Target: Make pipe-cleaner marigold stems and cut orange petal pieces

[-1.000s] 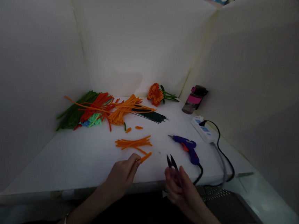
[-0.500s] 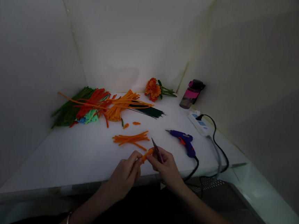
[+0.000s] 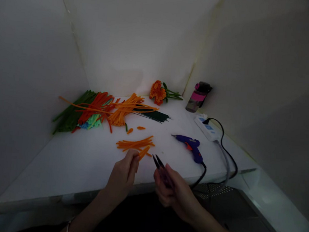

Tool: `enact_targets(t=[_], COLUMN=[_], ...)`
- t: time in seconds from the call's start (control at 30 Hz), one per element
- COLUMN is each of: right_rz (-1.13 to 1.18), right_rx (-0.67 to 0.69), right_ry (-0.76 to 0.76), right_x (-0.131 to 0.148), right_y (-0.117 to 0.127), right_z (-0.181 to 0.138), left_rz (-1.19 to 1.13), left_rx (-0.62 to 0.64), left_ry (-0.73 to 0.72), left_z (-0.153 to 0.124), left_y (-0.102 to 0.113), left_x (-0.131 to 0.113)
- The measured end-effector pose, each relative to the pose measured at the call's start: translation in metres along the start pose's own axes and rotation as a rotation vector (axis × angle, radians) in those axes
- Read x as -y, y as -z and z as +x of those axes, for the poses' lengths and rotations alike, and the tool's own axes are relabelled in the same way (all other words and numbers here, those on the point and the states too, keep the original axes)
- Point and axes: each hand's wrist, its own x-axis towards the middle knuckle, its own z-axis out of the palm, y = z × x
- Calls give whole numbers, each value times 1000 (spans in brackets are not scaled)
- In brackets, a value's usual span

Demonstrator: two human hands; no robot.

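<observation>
My left hand (image 3: 124, 169) is closed in a pinch around a short, folded orange pipe cleaner (image 3: 144, 152). My right hand (image 3: 173, 188) grips a pair of scissors (image 3: 160, 164), the dark pointed blades slightly parted and aimed up and left; the handles are mostly covered by my fingers. A gap separates the blades from the orange piece. Just beyond my left hand lies a loose bunch of cut orange pipe cleaners (image 3: 134, 143). Two small orange loops (image 3: 140, 128) rest farther back, near a short green piece (image 3: 126, 127).
Green (image 3: 71, 117), red (image 3: 94, 107) and orange (image 3: 121, 113) pipe cleaner bundles lie back left, with dark green stems (image 3: 154, 115) alongside. An orange flower bunch (image 3: 158, 93) and a bottle (image 3: 198, 97) are behind. A corded glue gun (image 3: 190, 143) and power strip (image 3: 209, 128) occupy the right.
My hands have moved apart. The left shifted slightly left with the orange piece; the right let go of that piece, and its scissors now show parted blades.
</observation>
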Motion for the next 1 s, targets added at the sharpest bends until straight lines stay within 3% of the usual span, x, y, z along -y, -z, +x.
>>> enact_targets(t=[0.5,0.77,1.0], right_rz=[192,321,418], right_rx=[113,127,94], right_ry=[-158,-118,-240], right_x=[5,2,-9], right_y=[-1,-5,0], right_z=[-5,4,-1], left_rz=[190,320,465], left_rx=[-46,-70,-102], left_ry=[-272,-527,-605], left_z=[-3,-10,-12], left_y=[-3,-10,6], left_x=[-3,-1,2])
